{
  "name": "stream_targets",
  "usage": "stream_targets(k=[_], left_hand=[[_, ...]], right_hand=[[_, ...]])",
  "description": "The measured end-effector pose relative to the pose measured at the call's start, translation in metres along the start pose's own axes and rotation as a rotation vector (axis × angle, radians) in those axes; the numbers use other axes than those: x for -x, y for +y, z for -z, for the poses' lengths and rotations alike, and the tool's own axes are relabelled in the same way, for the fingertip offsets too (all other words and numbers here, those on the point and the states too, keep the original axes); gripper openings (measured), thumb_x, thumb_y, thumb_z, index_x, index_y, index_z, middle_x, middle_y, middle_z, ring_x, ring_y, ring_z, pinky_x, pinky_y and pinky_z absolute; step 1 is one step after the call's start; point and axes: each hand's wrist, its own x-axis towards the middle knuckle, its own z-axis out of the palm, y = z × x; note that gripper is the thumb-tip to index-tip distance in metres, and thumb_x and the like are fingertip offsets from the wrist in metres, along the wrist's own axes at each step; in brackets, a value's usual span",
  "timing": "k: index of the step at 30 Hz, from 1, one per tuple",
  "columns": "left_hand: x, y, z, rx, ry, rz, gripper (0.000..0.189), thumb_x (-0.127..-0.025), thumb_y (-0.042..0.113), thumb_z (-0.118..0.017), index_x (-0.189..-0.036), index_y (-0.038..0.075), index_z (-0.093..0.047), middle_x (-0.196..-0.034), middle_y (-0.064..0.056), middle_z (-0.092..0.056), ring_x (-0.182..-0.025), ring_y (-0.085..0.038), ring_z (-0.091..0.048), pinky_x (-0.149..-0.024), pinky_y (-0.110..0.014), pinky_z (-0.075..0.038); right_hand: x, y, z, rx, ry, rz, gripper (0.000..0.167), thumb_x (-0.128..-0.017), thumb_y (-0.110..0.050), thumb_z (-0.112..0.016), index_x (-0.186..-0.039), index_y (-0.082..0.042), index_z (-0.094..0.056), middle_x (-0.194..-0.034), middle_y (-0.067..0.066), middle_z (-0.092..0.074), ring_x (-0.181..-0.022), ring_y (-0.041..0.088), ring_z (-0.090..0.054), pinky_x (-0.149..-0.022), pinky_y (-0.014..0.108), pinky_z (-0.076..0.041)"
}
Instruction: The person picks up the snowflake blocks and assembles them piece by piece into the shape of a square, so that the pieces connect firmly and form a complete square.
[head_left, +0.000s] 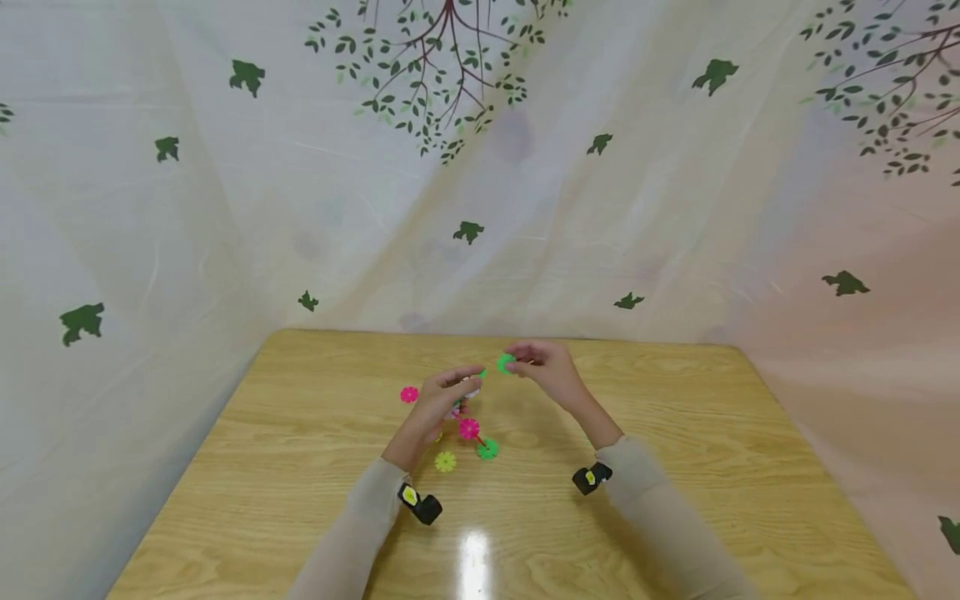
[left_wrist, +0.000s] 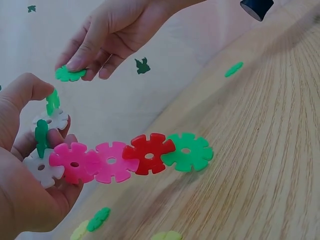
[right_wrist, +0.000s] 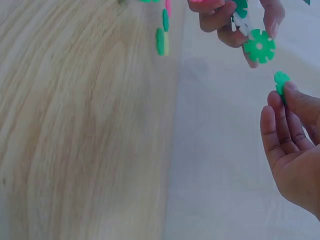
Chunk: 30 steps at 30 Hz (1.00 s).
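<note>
A chain of notched plastic flower discs (left_wrist: 75, 170) is held in my left hand (head_left: 433, 408), thumb and fingers around one end. From the free end it goes green, red, two pinks, white, dark green, white. At the held end a bright green disc (left_wrist: 53, 102) stands beside the left thumb tip. My right hand (head_left: 557, 375) pinches a single green disc (left_wrist: 70, 74) between thumb and fingers. That disc is a short gap from the chain's held end, not touching it. In the head view the left hand covers part of the chain.
On the wooden table (head_left: 315, 500) lie loose discs: a pink one (head_left: 408, 394) left of the left hand and a yellow one (head_left: 446, 462) nearer me. The left wrist view also shows loose green discs (left_wrist: 99, 219). A printed cloth (head_left: 360, 250) hangs behind the table.
</note>
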Motion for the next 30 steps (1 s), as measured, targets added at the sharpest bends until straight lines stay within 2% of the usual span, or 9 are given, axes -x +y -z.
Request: stream_targets(k=[4, 6, 11, 13, 18, 21, 25, 30], left_hand=[[0.0, 0.0, 0.0, -0.025, -0.011, -0.003, 0.036, -0.095, 0.022, -0.072, -0.129, 0.01, -0.07, -0.107, 0.001, -0.065, -0.082, -0.019, -0.054, -0.066, -0.026, -0.051], [0.0, -0.001, 0.0, -0.032, -0.013, -0.003, 0.036, -0.095, 0.022, -0.072, -0.129, 0.011, -0.071, -0.107, 0.001, -0.064, -0.084, -0.021, -0.054, -0.067, -0.027, -0.051], [-0.001, -0.001, 0.001, -0.045, -0.011, -0.003, 0.035, -0.095, 0.023, -0.072, -0.129, 0.011, -0.071, -0.107, 0.001, -0.065, -0.085, -0.021, -0.056, -0.068, -0.028, -0.053], [-0.002, -0.001, 0.001, -0.05, -0.008, -0.005, 0.036, -0.096, 0.023, -0.072, -0.129, 0.01, -0.07, -0.106, 0.001, -0.065, -0.083, -0.02, -0.056, -0.068, -0.028, -0.053], [-0.002, 0.0, 0.001, -0.056, -0.02, -0.013, 0.036, -0.096, 0.023, -0.071, -0.13, 0.01, -0.07, -0.1, 0.001, -0.062, -0.081, -0.019, -0.055, -0.067, -0.028, -0.052], [-0.002, 0.0, 0.001, -0.055, -0.034, -0.015, 0.036, -0.096, 0.024, -0.071, -0.13, 0.012, -0.07, -0.101, 0.0, -0.061, -0.08, -0.02, -0.053, -0.066, -0.028, -0.052], [-0.003, -0.003, 0.001, -0.038, -0.037, -0.012, 0.036, -0.095, 0.022, -0.073, -0.129, 0.01, -0.07, -0.107, 0.0, -0.064, -0.075, -0.017, -0.052, -0.062, -0.025, -0.05], [-0.002, -0.002, -0.001, -0.016, -0.025, -0.008, 0.036, -0.094, 0.019, -0.074, -0.129, 0.009, -0.071, -0.106, 0.001, -0.068, -0.066, -0.012, -0.053, -0.058, -0.022, -0.049]], right_hand=[[0.0, -0.002, -0.007, -0.019, 0.013, -0.006, 0.021, -0.092, 0.002, -0.072, -0.112, 0.009, -0.071, -0.103, 0.029, -0.073, -0.087, 0.045, -0.07, -0.073, 0.028, -0.061], [0.003, -0.01, -0.009, -0.028, 0.011, -0.005, 0.02, -0.092, 0.003, -0.071, -0.111, 0.01, -0.071, -0.102, 0.03, -0.073, -0.086, 0.047, -0.069, -0.072, 0.03, -0.061], [0.008, -0.03, -0.012, -0.039, 0.006, 0.001, 0.019, -0.091, 0.005, -0.071, -0.109, 0.013, -0.071, -0.102, 0.03, -0.073, -0.081, 0.031, -0.072, -0.073, 0.036, -0.063], [0.009, -0.032, -0.012, -0.031, 0.005, -0.002, 0.019, -0.091, 0.005, -0.071, -0.108, 0.013, -0.072, -0.103, 0.03, -0.073, -0.081, 0.029, -0.072, -0.074, 0.039, -0.063], [0.004, -0.015, -0.014, 0.005, 0.004, -0.002, 0.019, -0.092, 0.006, -0.069, -0.11, 0.012, -0.072, -0.107, 0.029, -0.073, -0.086, 0.036, -0.071, -0.074, 0.031, -0.062], [0.001, -0.006, -0.015, 0.011, 0.008, 0.009, 0.019, -0.093, 0.005, -0.068, -0.111, 0.01, -0.073, -0.111, 0.028, -0.073, -0.086, 0.027, -0.072, -0.073, 0.024, -0.06], [0.0, -0.003, -0.017, 0.009, 0.015, 0.014, 0.019, -0.093, -0.003, -0.071, -0.111, 0.004, -0.075, -0.109, 0.023, -0.075, -0.082, 0.014, -0.07, -0.072, 0.027, -0.06], [0.002, -0.002, -0.018, -0.018, 0.033, 0.012, 0.015, -0.093, -0.005, -0.073, -0.107, 0.002, -0.075, -0.1, 0.023, -0.075, -0.079, 0.025, -0.07, -0.07, 0.032, -0.061]])
